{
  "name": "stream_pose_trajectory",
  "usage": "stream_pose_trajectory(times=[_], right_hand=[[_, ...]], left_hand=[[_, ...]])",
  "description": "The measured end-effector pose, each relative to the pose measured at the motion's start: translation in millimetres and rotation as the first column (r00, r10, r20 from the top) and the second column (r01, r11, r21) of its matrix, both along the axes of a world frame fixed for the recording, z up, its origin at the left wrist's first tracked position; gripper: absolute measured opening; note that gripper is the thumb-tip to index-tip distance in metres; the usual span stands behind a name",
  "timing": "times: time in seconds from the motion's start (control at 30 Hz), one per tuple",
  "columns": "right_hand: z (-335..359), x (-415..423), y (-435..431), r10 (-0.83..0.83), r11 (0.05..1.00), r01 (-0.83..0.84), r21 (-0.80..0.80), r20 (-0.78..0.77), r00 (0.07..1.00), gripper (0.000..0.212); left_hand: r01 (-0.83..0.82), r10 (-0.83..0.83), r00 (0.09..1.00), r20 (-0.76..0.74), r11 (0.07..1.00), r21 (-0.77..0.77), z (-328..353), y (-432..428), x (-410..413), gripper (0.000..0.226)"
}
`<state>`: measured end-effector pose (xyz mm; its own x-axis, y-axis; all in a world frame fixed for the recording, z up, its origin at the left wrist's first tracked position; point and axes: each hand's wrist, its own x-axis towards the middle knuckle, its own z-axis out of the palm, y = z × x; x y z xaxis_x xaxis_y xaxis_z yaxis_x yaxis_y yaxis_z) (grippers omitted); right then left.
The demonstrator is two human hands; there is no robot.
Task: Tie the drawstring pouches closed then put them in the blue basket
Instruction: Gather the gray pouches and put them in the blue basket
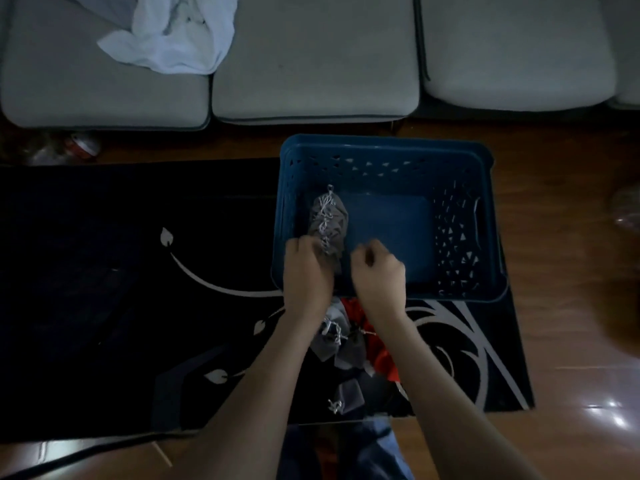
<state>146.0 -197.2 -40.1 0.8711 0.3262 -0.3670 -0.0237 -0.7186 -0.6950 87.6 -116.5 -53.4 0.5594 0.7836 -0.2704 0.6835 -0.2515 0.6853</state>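
The blue basket (388, 150) stands on a dark rug, with grey drawstring pouches (327, 216) lying in a row along its left inner side. My left hand (304, 268) reaches over the basket's near left rim and grips the nearest grey pouch (331, 255) there. My right hand (379, 271) hovers just to its right over the basket floor, fingers curled; I see nothing in them. Between my forearms, on the rug in front of the basket, lies a heap of grey pouches (334, 341) and red pouches (382, 358).
The black rug (104, 306) with white leaf patterns covers the wooden floor (571, 271). Grey sofa cushions (311, 64) run across the back, with a white cloth (173, 36) on the left one. One grey pouch (349, 396) lies apart, nearer me.
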Motion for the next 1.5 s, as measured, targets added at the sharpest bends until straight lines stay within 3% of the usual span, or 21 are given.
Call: stream_pose_trajectory(times=[0.07, 0.1, 0.17, 0.2, 0.27, 0.37, 0.47, 0.6, 0.67, 0.77, 0.97, 1.07, 1.17, 1.33, 1.4, 1.5], right_hand=[[12, -26, -8, 0.070, 0.995, -0.074, 0.063, 0.064, 0.995, 0.019], [15, -44, -14, 0.110, 0.986, -0.117, 0.117, 0.064, 0.992, 0.014], [8, -76, -28, 0.223, 0.953, -0.225, 0.202, 0.032, 0.974, 0.008], [-1, -86, -36, 0.292, 0.935, -0.287, 0.208, 0.006, 0.956, 0.009], [-27, -95, -49, 0.371, 0.921, -0.360, 0.149, -0.059, 0.927, 0.018], [-63, -88, -56, 0.308, 0.951, -0.306, 0.039, -0.154, 0.939, 0.052], [-95, -73, -50, 0.215, 0.969, -0.232, -0.078, -0.187, 0.959, 0.059], [-137, -74, -40, 0.177, 0.935, -0.238, -0.262, -0.236, 0.956, 0.062], [-147, -74, -31, 0.203, 0.922, -0.259, -0.287, -0.211, 0.956, 0.063], [-157, -75, -22, 0.267, 0.895, -0.301, -0.328, -0.144, 0.953, 0.061], [-165, -82, -27, 0.360, 0.846, -0.392, -0.361, -0.155, 0.920, 0.073], [-166, -88, -27, 0.362, 0.849, -0.400, -0.345, -0.170, 0.917, 0.077], [-169, -88, -26, 0.292, 0.911, -0.326, -0.251, -0.166, 0.942, 0.053], [-167, -83, -22, 0.139, 0.983, -0.163, -0.088, -0.224, 0.964, 0.033], [-165, -82, -19, 0.059, 0.996, -0.077, -0.047, -0.304, 0.951, 0.025], [-166, -81, -18, -0.023, 0.999, 0.036, 0.016, -0.503, 0.864, 0.024]], left_hand=[[0.027, -0.071, 0.982, 0.177, 0.970, 0.240, 2, -11, -26, 0.018], [0.091, -0.162, 0.972, 0.169, 0.927, 0.364, -2, -18, -45, 0.016], [0.312, -0.325, 0.944, -0.061, 0.815, 0.489, -30, -28, -87, 0.018], [0.380, -0.359, 0.923, -0.135, 0.812, 0.443, -42, -29, -104, 0.026], [0.377, -0.346, 0.921, -0.182, 0.908, 0.183, -60, -25, -128, 0.036], [0.406, -0.410, 0.876, -0.255, 0.911, -0.072, -81, -5, -136, 0.021], [0.246, -0.316, 0.908, -0.276, 0.934, -0.258, -99, 13, -122, 0.018], [-0.088, -0.100, 0.949, -0.300, 0.826, -0.556, -125, 8, -110, 0.029], [-0.194, 0.045, 0.967, -0.252, 0.772, -0.606, -129, -1, -107, 0.024], [-0.183, 0.136, 0.983, -0.123, 0.725, -0.664, -132, -3, -111, 0.038], [-0.178, 0.074, 0.981, -0.179, 0.708, -0.683, -145, -5, -120, 0.043], [-0.194, 0.157, 0.980, -0.125, 0.583, -0.789, -142, -15, -119, 0.038], [-0.212, 0.300, 0.951, -0.068, 0.481, -0.851, -142, -22, -116, 0.025], [-0.109, 0.188, 0.982, -0.005, 0.550, -0.828, -141, -16, -114, 0.015], [-0.166, 0.248, 0.968, -0.025, 0.568, -0.806, -136, -15, -112, 0.016], [-0.259, 0.340, 0.937, -0.082, 0.517, -0.816, -132, -10, -109, 0.018]])
